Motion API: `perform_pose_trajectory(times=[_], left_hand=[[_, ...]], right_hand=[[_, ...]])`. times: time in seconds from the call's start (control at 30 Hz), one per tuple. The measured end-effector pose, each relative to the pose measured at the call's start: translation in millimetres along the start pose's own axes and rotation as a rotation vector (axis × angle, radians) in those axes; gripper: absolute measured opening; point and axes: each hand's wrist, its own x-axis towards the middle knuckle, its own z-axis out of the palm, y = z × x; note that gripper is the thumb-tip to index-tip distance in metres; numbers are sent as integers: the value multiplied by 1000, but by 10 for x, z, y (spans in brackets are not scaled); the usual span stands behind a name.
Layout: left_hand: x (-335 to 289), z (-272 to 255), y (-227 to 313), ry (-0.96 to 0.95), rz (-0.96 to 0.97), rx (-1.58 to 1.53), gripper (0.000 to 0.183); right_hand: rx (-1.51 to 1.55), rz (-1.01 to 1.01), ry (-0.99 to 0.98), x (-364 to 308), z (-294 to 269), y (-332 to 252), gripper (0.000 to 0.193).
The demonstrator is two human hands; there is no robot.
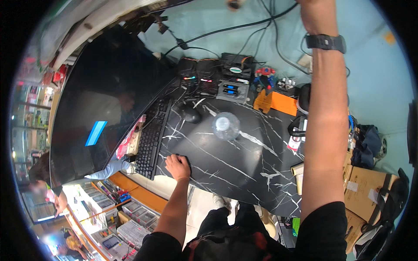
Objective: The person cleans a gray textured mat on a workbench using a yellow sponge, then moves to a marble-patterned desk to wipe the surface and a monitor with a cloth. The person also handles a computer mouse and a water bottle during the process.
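My left hand (177, 166) rests at the near left of the black marble-patterned table (217, 161), beside the black keyboard (152, 141). Its fingers are curled over a dark shape that I cannot make out. My right arm reaches up past the table's right side, a black watch (325, 43) on the wrist. Only the back part of my right hand (318, 17) shows at the top edge; its fingers are out of the picture. Between my arms a clear plastic bottle (226, 126) with a pale cap stands on the table. A black mouse (190, 114) lies beyond my left hand.
A large dark monitor (100, 104) stands at left. Along the back are a grey battery charger (232, 90), an orange card (284, 103) and a red-blue toy figure (264, 77). Cables (226, 29) hang on the wall. Cardboard boxes (365, 191) are stacked at right, a display counter (130, 217) lower left.
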Motion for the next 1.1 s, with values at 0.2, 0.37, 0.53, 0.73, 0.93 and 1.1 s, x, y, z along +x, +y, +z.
perform_pose_trajectory(times=[0.2,0.37,0.53,0.73,0.93,1.1], left_hand=[[-31,30,-73,34,-12,-37,16],[8,-8,-26,-7,-29,-11,16],[-15,-41,-11,-14,-39,-29,16],[-21,-4,9,-21,-49,-17,16],[-31,33,-11,26,6,-9,16],[-46,45,-63,18,22,26,17]], right_hand=[[-39,22,6,-30,22,11,25],[-31,-37,55,-35,11,57,27],[-56,89,123,-96,-30,-75,30],[-142,280,3,-187,-192,-76,21],[-140,165,26,-252,-44,-35,18],[26,104,103,-211,147,-29,24]])
